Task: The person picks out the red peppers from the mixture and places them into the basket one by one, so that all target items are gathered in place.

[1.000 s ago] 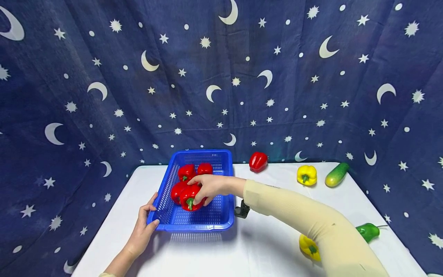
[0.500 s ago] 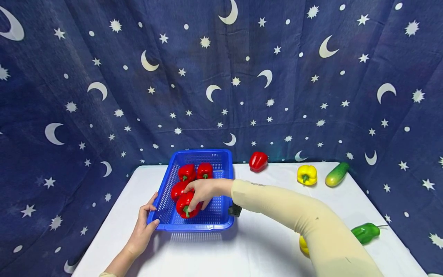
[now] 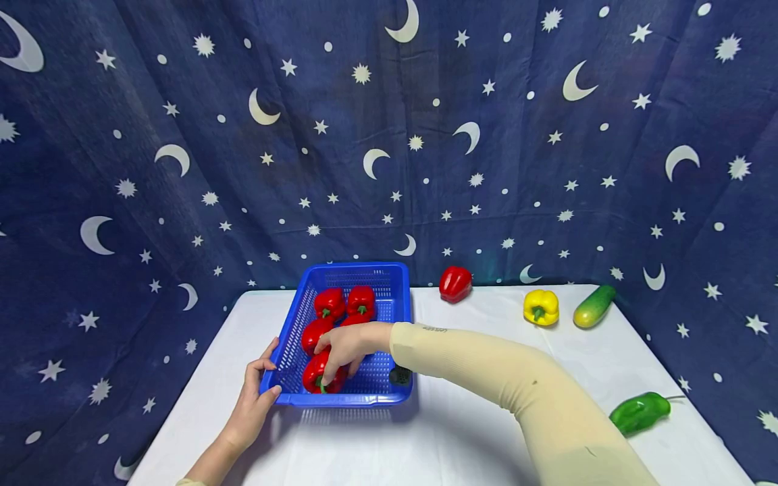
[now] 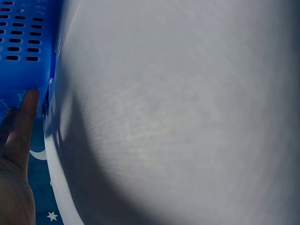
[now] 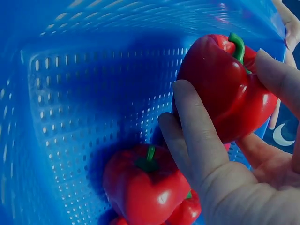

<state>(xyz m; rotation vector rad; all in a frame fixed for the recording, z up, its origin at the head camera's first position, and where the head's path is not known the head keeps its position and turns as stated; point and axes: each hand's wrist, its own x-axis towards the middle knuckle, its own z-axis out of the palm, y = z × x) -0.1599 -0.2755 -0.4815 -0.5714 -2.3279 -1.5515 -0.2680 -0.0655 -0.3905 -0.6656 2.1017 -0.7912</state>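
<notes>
At far left, the left hand (image 3: 252, 401) grips the near-left corner of the blue basket (image 3: 389, 395), thumb on rim, fingers on outer wall. Centre: right hand (image 3: 343, 347) holds a red pepper (image 3: 316, 376) w/ curled fingers, low inside basket's near end; three more red peppers (image 3: 331, 304) lie behind. On surface (image 3: 456, 439) at right: red pepper, yellow pepper (image 3: 540, 307), cucumber (image 3: 593, 306), green pepper (image 3: 639, 412).

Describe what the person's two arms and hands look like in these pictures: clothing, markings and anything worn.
The right arm wears a long, close-fitting cream sleeve that ends at the wrist, with a small dark marking printed near the cuff. A small black device sits under that wrist. The right hand is bare. The left hand and forearm are bare too, with a cream edge showing only at the frame's bottom.
</notes>
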